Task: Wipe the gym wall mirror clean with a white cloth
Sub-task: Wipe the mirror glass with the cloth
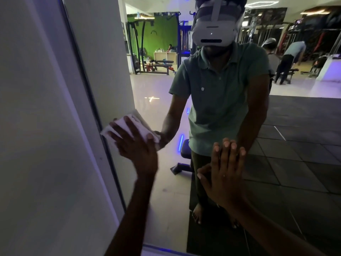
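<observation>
Dim gym wall mirror (156, 93) fills the view. Near its left edge the left hand (136, 145) presses a white cloth (140, 124) flat against it, fingers (129, 124) spread. Nearer its middle the right hand (225, 174) rests flat, fingers (226, 150) straight and together.

Wall (36, 126) is on your left. The mirror (295, 145) fills the middle and right. The frame edge (92, 108) runs between them, slanting down to the right. Your left hand (134, 143) lies flat on the cloth (136, 121), which sits against the glass just beside that edge. Your right hand (223, 174) is flat on the glass, right of the left hand and lower, apart from the cloth. In the reflection: reflected figure (221, 98) centred, a bench (184, 156) behind its legs, weight machines (158, 65) farther back at upper left, two people (287, 60) at upper right.
</observation>
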The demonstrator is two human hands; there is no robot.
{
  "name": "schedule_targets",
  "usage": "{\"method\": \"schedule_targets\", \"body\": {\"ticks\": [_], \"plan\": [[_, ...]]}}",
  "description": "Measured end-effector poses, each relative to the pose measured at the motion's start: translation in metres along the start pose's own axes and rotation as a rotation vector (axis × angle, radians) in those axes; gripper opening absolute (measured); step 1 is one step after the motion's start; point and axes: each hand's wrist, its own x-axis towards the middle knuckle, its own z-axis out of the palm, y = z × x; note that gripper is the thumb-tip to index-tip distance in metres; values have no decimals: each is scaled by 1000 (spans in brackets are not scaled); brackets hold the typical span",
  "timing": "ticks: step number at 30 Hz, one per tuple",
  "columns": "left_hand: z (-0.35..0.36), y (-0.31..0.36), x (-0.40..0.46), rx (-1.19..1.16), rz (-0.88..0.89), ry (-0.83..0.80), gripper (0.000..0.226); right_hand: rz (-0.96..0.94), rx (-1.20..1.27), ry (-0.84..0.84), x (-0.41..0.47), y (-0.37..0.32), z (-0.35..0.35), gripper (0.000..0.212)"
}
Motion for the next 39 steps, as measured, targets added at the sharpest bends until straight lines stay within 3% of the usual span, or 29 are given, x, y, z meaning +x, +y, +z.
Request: {"method": "schedule_targets", "body": {"ticks": [1,3,6,8,11,13,15,17,19,20,21,23,25,26,27,30,32,33,39], "plan": [[4,22,-20,-22,3,-34,73,1,6,-4,0,-1,1,107],[7,57,-65,-23,179,-160,71,-7,8,-13,0,1,2,107],[9,43,-62,9,366,-162,69,-9,-13,-9,-2,5,5,113],[15,9,-24,44,235,-18,71,-14,-20,-8,-4,6,9,114],[26,-13,26,1,-160,267,72,-9,-46,-10,-5,4,11,113],[25,9,7,-26,-207,261,75,-9,-54,-12,-5,3,13,111],[23,34,-47,-84,-33,20,79,-15,-58,-10,-5,4,13,111],[20,27,-94,-44,261,-186,75,-20,-42,-5,-5,5,13,114],[21,-13,-88,9,491,-225,72,-22,-30,8,-4,7,12,116],[20,-35,-74,41,515,-207,72,-23,-33,14,-5,8,13,116],[19,-54,-57,62,466,-160,73,-24,-36,12,-5,8,13,117],[15,-70,-30,27,192,-50,75,-19,-41,7,-5,7,12,116],[16,-45,-29,-20,-101,36,79,-13,-40,-6,-5,5,12,114],[17,-22,-41,-41,-161,39,80,-12,-40,-14,-5,5,12,114],[19,0,-60,-60,-141,-18,79,-12,-42,-19,-5,5,11,113],[22,12,-113,-39,276,-257,73,-14,-19,-26,-6,6,9,113],[21,-24,-101,8,472,-276,72,-23,-19,-25,-7,8,9,113],[20,-41,-91,33,489,-245,72,-25,-29,-23,-7,8,9,114],[18,-55,-63,-25,45,-57,79,-14,-19,-53,-10,4,7,114]]}}
